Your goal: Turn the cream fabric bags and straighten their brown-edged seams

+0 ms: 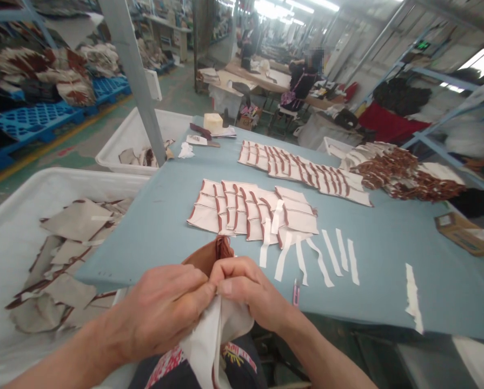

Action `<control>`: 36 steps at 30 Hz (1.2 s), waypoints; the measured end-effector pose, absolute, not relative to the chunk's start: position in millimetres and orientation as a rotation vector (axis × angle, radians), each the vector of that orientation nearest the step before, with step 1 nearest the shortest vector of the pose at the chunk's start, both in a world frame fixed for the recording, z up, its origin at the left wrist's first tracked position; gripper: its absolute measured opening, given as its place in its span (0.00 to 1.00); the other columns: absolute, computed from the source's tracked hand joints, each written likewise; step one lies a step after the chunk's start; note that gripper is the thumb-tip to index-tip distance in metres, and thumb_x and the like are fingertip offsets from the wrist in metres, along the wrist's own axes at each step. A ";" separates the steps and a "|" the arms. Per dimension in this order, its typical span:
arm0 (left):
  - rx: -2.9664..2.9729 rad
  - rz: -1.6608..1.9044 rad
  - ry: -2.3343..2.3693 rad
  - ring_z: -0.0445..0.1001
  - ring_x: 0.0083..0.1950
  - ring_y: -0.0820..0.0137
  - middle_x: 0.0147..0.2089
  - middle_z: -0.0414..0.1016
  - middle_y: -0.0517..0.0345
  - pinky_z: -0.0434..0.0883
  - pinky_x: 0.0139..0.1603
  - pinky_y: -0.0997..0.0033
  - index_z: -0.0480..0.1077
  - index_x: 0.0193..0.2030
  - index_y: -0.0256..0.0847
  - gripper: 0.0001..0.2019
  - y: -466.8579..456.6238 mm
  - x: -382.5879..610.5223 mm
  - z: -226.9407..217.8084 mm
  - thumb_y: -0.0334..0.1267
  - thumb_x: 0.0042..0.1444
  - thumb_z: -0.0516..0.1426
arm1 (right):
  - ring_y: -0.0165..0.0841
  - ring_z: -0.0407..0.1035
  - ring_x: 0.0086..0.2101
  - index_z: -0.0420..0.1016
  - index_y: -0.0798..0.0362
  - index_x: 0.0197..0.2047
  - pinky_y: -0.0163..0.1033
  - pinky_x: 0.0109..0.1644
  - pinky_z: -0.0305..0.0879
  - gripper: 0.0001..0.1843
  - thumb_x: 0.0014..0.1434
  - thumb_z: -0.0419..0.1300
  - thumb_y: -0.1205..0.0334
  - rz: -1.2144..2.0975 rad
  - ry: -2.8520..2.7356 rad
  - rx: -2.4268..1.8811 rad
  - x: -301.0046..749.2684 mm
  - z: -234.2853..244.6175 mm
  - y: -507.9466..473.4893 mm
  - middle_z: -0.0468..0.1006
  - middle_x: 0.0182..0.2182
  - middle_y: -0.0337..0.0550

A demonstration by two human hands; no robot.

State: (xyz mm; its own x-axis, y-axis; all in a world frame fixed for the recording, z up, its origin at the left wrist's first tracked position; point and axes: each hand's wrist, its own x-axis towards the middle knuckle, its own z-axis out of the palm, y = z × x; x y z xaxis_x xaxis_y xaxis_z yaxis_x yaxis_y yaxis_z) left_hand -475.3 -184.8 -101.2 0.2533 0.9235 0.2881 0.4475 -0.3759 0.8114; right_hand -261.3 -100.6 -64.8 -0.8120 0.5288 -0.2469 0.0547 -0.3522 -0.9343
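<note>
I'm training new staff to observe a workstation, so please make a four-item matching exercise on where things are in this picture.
Things
1. cream-and-brown fabric piece
2. slim pink tool
3. pale yellow block
4. brown cardboard box

Places
A. at the far end of the blue-green table
B. at the right edge of the picture
C. pinched between the left hand and the right hand
D. near the table's front edge, by the right wrist

Pairs: 1-C, 2-D, 3-A, 4-B

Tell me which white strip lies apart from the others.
The strip farthest right on the table; a wide gap separates it from the other strips, which lie grouped.
</note>
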 end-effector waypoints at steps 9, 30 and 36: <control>2.025 1.112 1.181 0.74 0.28 0.68 0.33 0.81 0.61 0.66 0.31 0.69 0.74 0.47 0.47 0.08 -186.7 -464.1 -72.8 0.30 0.67 0.58 | 0.26 0.51 0.22 0.67 0.50 0.26 0.32 0.24 0.46 0.01 0.48 0.56 0.64 1.805 -1.917 -0.841 -255.9 -45.5 -106.1 0.61 0.20 0.29; 1.452 0.535 0.919 0.71 0.38 0.69 0.37 0.78 0.64 0.67 0.40 0.75 0.79 0.41 0.40 0.13 -155.4 -510.3 -64.9 0.48 0.62 0.69 | 0.28 0.62 0.25 0.72 0.50 0.29 0.34 0.33 0.58 0.06 0.52 0.56 0.70 1.241 -2.082 -0.482 -257.1 -67.5 -115.1 0.72 0.23 0.33; 1.932 0.677 1.227 0.66 0.30 0.70 0.28 0.68 0.66 0.58 0.33 0.69 0.64 0.29 0.43 0.23 -167.2 -464.8 -40.0 0.45 0.79 0.49 | 0.28 0.59 0.24 0.60 0.49 0.27 0.36 0.31 0.51 0.09 0.55 0.55 0.69 0.995 -2.263 -0.597 -253.1 -53.7 -113.3 0.65 0.22 0.31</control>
